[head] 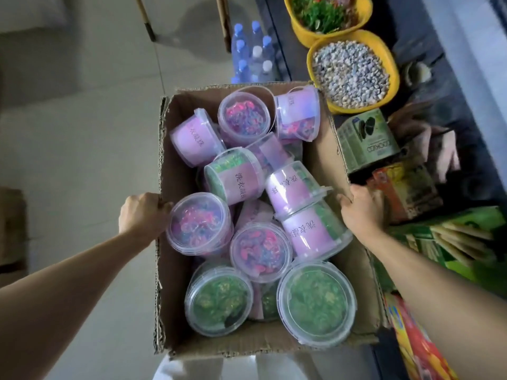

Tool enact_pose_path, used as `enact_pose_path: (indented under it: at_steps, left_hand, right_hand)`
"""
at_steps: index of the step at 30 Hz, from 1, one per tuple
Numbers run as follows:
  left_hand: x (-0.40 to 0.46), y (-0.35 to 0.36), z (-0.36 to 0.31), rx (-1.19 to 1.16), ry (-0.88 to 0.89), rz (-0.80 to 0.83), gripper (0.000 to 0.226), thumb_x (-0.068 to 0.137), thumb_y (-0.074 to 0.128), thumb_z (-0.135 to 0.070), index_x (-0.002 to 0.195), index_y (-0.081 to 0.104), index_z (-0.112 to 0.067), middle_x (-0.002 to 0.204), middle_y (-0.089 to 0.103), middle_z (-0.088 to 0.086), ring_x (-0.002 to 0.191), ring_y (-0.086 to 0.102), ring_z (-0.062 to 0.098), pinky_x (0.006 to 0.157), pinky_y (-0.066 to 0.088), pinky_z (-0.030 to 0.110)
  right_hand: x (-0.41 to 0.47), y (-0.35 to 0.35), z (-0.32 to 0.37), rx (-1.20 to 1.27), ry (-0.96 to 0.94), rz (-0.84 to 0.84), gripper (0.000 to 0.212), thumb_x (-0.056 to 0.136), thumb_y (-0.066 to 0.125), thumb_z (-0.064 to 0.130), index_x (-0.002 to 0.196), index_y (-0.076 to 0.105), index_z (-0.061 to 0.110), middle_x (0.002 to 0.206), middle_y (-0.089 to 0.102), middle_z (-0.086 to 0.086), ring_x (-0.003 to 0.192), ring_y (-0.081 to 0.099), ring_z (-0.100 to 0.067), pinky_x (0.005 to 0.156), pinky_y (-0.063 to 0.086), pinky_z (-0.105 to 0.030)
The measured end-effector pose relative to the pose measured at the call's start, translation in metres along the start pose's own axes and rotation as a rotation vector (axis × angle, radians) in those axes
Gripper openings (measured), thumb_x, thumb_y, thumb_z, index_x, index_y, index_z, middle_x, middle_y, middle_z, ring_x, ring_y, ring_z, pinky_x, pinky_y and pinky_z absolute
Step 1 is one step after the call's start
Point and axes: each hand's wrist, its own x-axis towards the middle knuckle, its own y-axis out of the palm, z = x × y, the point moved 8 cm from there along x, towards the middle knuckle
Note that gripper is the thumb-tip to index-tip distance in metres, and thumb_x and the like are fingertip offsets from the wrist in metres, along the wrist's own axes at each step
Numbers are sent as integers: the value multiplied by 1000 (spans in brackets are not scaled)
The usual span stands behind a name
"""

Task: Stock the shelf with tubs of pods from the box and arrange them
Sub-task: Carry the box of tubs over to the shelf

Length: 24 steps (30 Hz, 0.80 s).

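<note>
- Tubs of pods (248, 237): clear lidded tubs with pink-purple or green contents, heaped upright and on their sides inside the cardboard box (343, 149).
- Left hand (142, 215): grip closed, fingers curled over the box's left wall.
- Right hand (362, 211): grip closed, fingers curled over the box's right wall.
- Floor (82, 119): pale tiles beneath and left of the box.
- Water bottles (253, 53): blue-capped pack standing on the floor beyond the box.
- Yellow bowls (395, 78): two, right of the box's far end; the nearer holds pebbles, the farther greenery.
- Packaged goods (367, 141): green and red cartons lying along the box's right side.
</note>
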Motion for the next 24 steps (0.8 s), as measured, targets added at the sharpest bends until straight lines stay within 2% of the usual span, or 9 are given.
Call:
enact_pose_path:
  at_steps: [7, 10, 13, 16, 20, 24]
  left_hand:
    - [58, 80, 10, 10, 37, 2, 27, 86, 59, -26, 79, 68, -2, 86, 64, 29, 80, 57, 44, 67, 42, 35]
    - [78, 113, 12, 20, 38, -13, 30, 87, 58, -27, 83, 69, 1, 89, 63, 33, 83, 58, 46, 70, 47, 39]
    - [97, 142, 12, 13, 36, -35, 32, 86, 58, -27, 84, 68, 4, 88, 63, 35, 82, 58, 47, 72, 48, 41]
    - [114, 168, 14, 5, 24, -44, 33, 87, 58, -28, 85, 68, 4, 87, 62, 35, 81, 57, 47, 74, 49, 42]
    - [132, 199, 18, -10, 6, -64, 35, 86, 57, -28, 81, 66, 5, 81, 61, 33, 69, 47, 37, 70, 46, 39]
    - [140, 225, 19, -52, -41, -86, 34, 87, 57, -28, 80, 66, 4, 80, 60, 31, 68, 44, 33, 69, 46, 39]
  right_hand:
    - [31, 85, -16, -60, 22, -43, 22, 86, 61, 25, 86, 63, 4, 93, 62, -28, 94, 55, -41, 78, 45, -42]
    - [48, 116, -18, -117, -24, -61, 22, 87, 61, 25, 86, 64, 4, 91, 64, -27, 89, 58, -43, 72, 45, -40]
    - [65, 143, -21, -151, -54, -83, 24, 88, 61, 25, 86, 64, 1, 89, 65, -28, 85, 59, -43, 65, 38, -34]
    - [82, 169, -25, -161, -74, -93, 25, 88, 60, 25, 87, 63, 1, 90, 65, -28, 86, 59, -43, 65, 32, -33]
    - [103, 199, -32, -179, -90, -96, 25, 89, 59, 26, 87, 62, 1, 90, 65, -28, 87, 59, -43, 65, 32, -33]
    - [119, 220, -39, -179, -107, -110, 26, 89, 59, 25, 86, 61, -1, 89, 65, -27, 85, 59, -43, 66, 31, -34]
